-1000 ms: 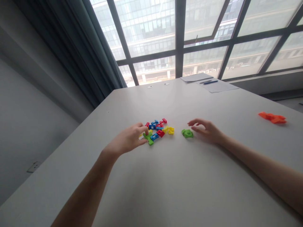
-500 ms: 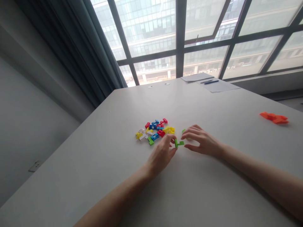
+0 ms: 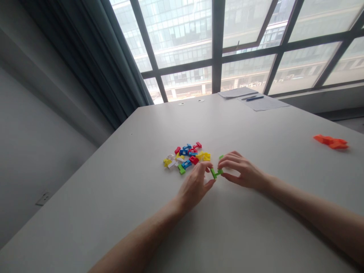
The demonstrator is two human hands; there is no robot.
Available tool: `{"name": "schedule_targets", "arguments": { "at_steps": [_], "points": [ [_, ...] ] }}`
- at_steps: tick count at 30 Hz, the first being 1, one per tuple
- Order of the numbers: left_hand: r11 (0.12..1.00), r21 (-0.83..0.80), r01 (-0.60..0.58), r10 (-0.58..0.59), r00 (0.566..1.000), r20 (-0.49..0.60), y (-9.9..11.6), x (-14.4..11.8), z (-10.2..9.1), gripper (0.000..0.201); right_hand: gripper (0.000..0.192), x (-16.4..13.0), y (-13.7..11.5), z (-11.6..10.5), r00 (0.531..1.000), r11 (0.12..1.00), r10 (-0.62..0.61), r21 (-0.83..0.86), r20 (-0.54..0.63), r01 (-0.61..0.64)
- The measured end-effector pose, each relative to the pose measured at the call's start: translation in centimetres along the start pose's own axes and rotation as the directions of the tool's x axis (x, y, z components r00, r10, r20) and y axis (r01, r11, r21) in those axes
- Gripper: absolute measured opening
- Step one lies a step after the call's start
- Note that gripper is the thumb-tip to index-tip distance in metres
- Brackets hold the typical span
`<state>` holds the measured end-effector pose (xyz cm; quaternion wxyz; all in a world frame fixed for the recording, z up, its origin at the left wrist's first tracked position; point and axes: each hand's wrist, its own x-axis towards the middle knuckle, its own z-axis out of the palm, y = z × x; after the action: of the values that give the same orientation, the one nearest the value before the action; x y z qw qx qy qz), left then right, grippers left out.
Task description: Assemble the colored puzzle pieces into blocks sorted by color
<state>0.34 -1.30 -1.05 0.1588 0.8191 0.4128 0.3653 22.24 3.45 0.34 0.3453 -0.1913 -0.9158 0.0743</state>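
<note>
Between both hands is a small green plastic building block (image 3: 215,174) with a narrow bar joining its two ends. My left hand (image 3: 194,184) pinches its left end between thumb and fingers. At the other end, the thumb and fingertips of my right hand (image 3: 242,169) close on the block. Another green piece (image 3: 221,157) shows partly behind my right fingers. Just left and beyond lies a loose pile of similar pieces: red (image 3: 193,160), blue (image 3: 186,164), yellow (image 3: 206,156), white (image 3: 171,164) and green (image 3: 181,169).
The white table (image 3: 136,182) runs up to the window. Papers (image 3: 237,92) and a blue pen (image 3: 255,98) lie at its far side. An orange object (image 3: 330,142) rests at the right. A dark curtain (image 3: 93,57) hangs at the left, above a wall socket (image 3: 44,198).
The green block has tilted and shifted slightly right. My right fingertips have come onto its right end, where a gap showed before. The pile looks unchanged.
</note>
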Motion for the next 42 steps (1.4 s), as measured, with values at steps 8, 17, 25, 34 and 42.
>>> {"name": "schedule_targets", "arguments": {
  "at_steps": [8, 17, 25, 34, 42],
  "points": [
    [0.998, 0.053, -0.038, 0.039, 0.999, -0.008, 0.2, 0.1, -0.4, 0.047, 0.012, -0.4, 1.6, -0.6, 0.921, 0.934, 0.334, 0.200, -0.199, -0.296],
    [0.996, 0.077, -0.041, 0.046, 0.996, -0.071, 0.0, 0.1, -0.4, 0.031, 0.013, 0.2, -0.6, 0.0, 0.950, 0.930, 0.297, 0.252, -0.095, -0.266],
    [0.992, 0.108, -0.065, 0.069, 0.997, -0.032, 0.2, 0.3, -0.4, 0.026, 0.009, 0.1, -0.6, 0.2, 0.985, 0.982, 0.152, 0.125, -0.084, -0.141],
    [0.990, 0.135, -0.050, 0.052, 0.999, -0.008, -0.1, 0.2, -0.7, 0.028, 0.006, -0.4, 0.7, -0.7, 0.998, 0.998, 0.063, -0.016, 0.031, -0.062],
    [0.993, 0.114, -0.032, 0.031, 0.999, 0.013, -0.1, 0.1, -0.7, 0.025, 0.009, -1.3, 2.7, -1.3, 0.983, 0.987, 0.136, -0.107, 0.124, -0.122]
  ]
}}
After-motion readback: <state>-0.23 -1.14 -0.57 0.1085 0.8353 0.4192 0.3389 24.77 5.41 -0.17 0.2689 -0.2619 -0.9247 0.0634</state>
